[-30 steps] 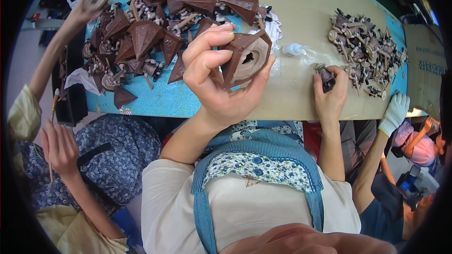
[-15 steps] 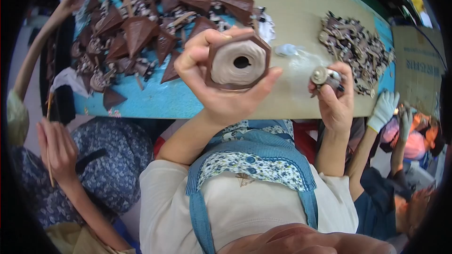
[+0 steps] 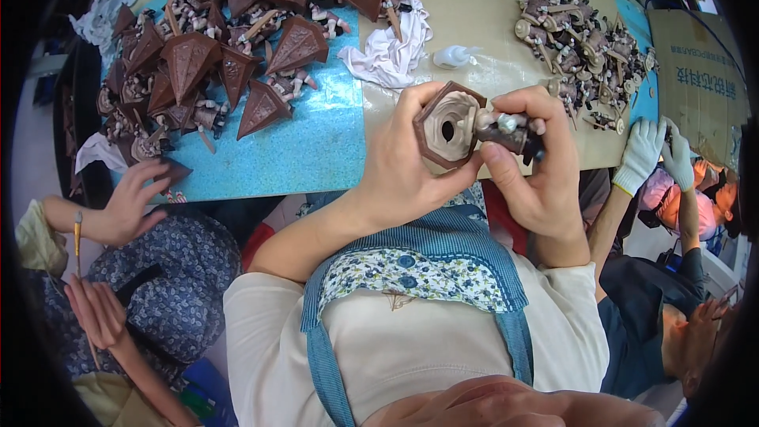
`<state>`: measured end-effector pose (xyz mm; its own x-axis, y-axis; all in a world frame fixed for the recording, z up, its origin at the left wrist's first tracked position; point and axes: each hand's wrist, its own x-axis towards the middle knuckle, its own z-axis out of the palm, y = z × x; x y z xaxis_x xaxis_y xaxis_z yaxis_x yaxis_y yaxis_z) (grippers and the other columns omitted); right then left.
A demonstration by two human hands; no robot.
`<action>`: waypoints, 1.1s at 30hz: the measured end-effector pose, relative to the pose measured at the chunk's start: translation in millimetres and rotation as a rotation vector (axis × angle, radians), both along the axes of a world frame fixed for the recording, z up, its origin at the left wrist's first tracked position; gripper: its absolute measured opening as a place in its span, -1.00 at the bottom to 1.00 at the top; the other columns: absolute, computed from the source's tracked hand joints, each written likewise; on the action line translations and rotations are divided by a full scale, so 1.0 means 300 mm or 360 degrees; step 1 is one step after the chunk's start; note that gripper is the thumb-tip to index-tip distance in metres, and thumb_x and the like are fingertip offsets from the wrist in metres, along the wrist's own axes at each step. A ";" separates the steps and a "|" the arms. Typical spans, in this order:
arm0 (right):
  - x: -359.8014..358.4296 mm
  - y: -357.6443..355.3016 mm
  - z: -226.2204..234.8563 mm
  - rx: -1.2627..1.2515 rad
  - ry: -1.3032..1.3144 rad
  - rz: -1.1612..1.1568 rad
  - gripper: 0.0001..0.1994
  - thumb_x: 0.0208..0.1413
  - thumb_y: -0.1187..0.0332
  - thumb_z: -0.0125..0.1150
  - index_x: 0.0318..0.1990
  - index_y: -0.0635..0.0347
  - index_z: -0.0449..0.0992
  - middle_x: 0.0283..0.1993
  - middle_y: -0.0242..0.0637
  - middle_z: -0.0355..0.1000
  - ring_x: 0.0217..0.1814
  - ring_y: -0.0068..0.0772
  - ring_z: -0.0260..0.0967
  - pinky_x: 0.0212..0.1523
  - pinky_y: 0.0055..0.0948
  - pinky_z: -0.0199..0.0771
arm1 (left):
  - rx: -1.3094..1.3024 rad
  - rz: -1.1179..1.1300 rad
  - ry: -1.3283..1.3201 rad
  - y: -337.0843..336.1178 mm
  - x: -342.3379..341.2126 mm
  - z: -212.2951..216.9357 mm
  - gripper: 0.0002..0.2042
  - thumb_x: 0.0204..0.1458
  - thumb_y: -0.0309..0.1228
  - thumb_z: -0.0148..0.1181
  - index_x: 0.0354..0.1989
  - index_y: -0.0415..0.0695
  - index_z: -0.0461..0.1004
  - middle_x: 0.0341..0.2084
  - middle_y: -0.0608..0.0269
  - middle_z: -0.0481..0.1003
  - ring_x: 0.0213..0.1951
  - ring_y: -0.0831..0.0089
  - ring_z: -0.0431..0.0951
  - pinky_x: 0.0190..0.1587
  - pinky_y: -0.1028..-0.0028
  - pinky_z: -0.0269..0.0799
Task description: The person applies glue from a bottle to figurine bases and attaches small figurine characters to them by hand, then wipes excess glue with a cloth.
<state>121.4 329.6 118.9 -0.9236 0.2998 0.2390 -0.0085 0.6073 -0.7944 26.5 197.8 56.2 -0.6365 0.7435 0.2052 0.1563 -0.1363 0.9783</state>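
Note:
In my left hand [image 3: 399, 150] is a brown six-sided hollow piece [image 3: 435, 128], its fingers wrapped round the rim. The beige inside faces up, with a dark hole in the middle. My right hand [image 3: 545, 178] pinches a small figurine [image 3: 514, 137] between thumb and fingers. It has a brownish body and dark feet, and its pale round end meets the hollow piece's right rim. Whether that end sits inside the rim or only against it, I cannot tell.
Brown pointed pieces [image 3: 190, 59] with figurines are heaped at left, small loose figurines [image 3: 585, 51] at right. A white cloth [image 3: 387, 51] and small translucent bottle [image 3: 456, 56] lie between. A co-worker's hand [image 3: 96, 312] holds a brush at left; gloved hands [image 3: 642, 154] are at right.
My left hand has moved right and down with the hollow piece, tilting it. My right hand has turned the figurine sideways and brought it left against the rim.

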 end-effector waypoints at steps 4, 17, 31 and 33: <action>-0.011 -0.027 0.000 0.0192 0.0019 0.0048 -0.65 -0.17 0.59 0.24 -0.16 0.31 0.31 -0.31 -0.11 0.30 -0.41 -0.13 0.31 -0.39 -0.34 0.32 | 0.0016 0.0063 0.0101 0.007 0.009 -0.014 -0.36 -0.24 -0.45 0.42 0.03 -0.26 0.17 -0.22 0.05 0.46 -0.19 0.22 0.55 -0.16 0.38 0.46; -0.026 -0.068 -0.013 0.0614 0.0017 0.0010 -0.61 -0.35 0.56 0.24 -0.24 0.28 0.33 -0.39 -0.17 0.24 -0.45 -0.16 0.29 -0.46 -0.28 0.27 | 0.0054 0.0267 0.0427 0.006 0.025 -0.061 -0.36 -0.29 -0.46 0.42 0.00 -0.28 0.20 -0.20 0.02 0.39 -0.26 0.14 0.48 -0.23 0.31 0.41; -0.021 -0.088 -0.048 0.0707 0.0096 -0.0145 -0.65 -0.41 0.53 0.20 -0.31 0.27 0.34 -0.45 -0.20 0.21 -0.55 -0.21 0.23 -0.54 -0.32 0.21 | 0.0109 0.0365 0.0550 0.022 0.037 -0.091 -0.42 -0.21 -0.36 0.33 0.01 -0.27 0.22 -0.19 0.01 0.38 -0.25 0.10 0.44 -0.22 0.27 0.33; -0.024 -0.089 -0.051 0.0714 0.0108 -0.0149 -0.65 -0.41 0.53 0.20 -0.31 0.26 0.34 -0.46 -0.20 0.21 -0.56 -0.21 0.23 -0.54 -0.32 0.21 | 0.0099 0.0388 0.0574 0.023 0.039 -0.092 -0.42 -0.20 -0.36 0.32 0.01 -0.28 0.22 -0.18 0.01 0.38 -0.25 0.09 0.43 -0.21 0.26 0.33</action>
<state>114.1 302.8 103.7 -0.8753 0.2339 0.4232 0.0196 0.8917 -0.4523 38.1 204.6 28.6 -0.6712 0.5594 0.4864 0.5213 -0.1102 0.8462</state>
